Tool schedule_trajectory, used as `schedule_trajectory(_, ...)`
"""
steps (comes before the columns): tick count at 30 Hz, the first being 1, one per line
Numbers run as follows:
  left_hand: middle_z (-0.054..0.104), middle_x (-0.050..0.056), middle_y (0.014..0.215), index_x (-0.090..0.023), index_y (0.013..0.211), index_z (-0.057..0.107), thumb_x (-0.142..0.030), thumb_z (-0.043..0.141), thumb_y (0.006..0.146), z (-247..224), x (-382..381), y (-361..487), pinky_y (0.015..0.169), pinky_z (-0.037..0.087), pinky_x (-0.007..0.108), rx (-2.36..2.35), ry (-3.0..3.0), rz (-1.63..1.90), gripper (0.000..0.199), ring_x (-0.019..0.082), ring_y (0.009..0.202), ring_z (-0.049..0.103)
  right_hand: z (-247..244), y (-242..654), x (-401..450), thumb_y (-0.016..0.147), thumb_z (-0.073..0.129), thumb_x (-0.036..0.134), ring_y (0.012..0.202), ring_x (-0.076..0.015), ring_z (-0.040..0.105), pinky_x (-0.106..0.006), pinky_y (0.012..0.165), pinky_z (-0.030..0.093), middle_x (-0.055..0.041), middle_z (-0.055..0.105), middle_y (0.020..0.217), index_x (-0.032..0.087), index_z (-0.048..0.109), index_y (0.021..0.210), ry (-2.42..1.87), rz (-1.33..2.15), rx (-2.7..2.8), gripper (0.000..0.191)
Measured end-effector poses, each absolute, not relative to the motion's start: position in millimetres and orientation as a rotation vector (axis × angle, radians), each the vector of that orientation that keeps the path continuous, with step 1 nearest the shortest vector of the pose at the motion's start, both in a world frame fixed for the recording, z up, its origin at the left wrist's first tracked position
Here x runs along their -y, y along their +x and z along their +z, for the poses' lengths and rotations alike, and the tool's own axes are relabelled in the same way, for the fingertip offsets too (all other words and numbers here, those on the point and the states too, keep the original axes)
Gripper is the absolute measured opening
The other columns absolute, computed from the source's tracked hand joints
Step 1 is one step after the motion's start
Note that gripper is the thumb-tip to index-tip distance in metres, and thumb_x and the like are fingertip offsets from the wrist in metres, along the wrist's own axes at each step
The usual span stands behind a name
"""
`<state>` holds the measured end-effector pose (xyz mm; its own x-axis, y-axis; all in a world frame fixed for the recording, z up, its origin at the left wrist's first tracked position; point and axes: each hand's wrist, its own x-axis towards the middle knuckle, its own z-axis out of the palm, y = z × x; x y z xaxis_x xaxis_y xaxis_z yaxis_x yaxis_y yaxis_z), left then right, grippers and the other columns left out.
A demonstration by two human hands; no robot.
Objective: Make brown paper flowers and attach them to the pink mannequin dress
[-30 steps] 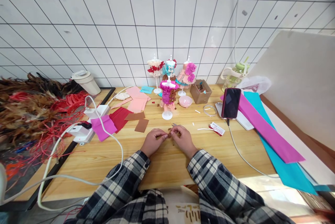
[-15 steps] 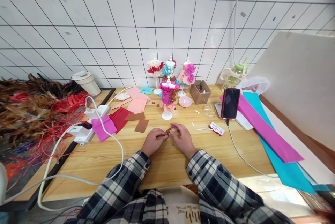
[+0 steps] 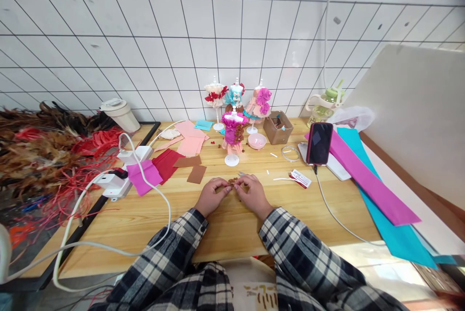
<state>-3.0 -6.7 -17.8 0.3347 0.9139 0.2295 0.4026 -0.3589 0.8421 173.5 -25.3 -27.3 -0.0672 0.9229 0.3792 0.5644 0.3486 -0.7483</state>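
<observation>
Brown piece (image 3: pixel 231 181) pinched, mannequin (image 3: pixel 233 132) beyond, beside pink bowl (image 3: pixel 257 142)

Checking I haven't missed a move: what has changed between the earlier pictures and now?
Only small finger motion. The right hand, its fingers straighter half a second ago, has curled them back in toward the small brown piece. The left hand stays pinched at that piece, and nothing visibly has been let go. The front dress form, brown sheets and phone stayed put.
</observation>
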Motion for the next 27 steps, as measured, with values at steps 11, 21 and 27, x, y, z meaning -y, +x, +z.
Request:
schedule_trajectory(11, 0.067, 0.006, 0.085, -0.018, 0.08, 0.065, -0.033, 0.06, 0.08, -17.1, 8.3, -2.2, 0.083, 0.047, 0.033, -1.215, 1.853, 0.963, 0.016, 0.02, 0.085, 0.061, -20.5, 173.9, 30.1, 0.08, 0.057, 0.023, 0.09, -0.0203, 0.056, -0.034, 0.082, 0.042, -0.0041, 0.065, 0.083, 0.021, 0.061, 0.078, -1.31, 0.471, 1.898, 0.005)
schedule_trajectory(21, 0.069, 0.005, 0.081, -0.017, 0.076, 0.066, -0.033, 0.062, 0.077, -18.8, 5.7, -3.3, 0.078, 0.048, 0.03, -1.221, 1.733, 0.993, 0.017, 0.019, 0.08, 0.063, -23.8, 172.8, 29.5, 0.082, 0.056, 0.025, 0.088, -0.0196, 0.057, -0.034, 0.082, 0.043, -0.0035, 0.067, 0.086, 0.022, 0.064, 0.084, -1.338, 0.53, 1.841, 0.009)
schedule_trajectory(27, 0.068, 0.005, 0.079, -0.018, 0.075, 0.066, -0.035, 0.061, 0.078, -19.0, 6.7, -2.9, 0.076, 0.048, 0.03, -1.232, 1.817, 0.937, 0.018, 0.019, 0.08, 0.062, -23.5, 174.1, 28.2, 0.082, 0.056, 0.024, 0.085, -0.0199, 0.057, -0.034, 0.079, 0.043, -0.0035, 0.067, 0.082, 0.022, 0.064, 0.081, -1.361, 0.521, 1.841, 0.009)
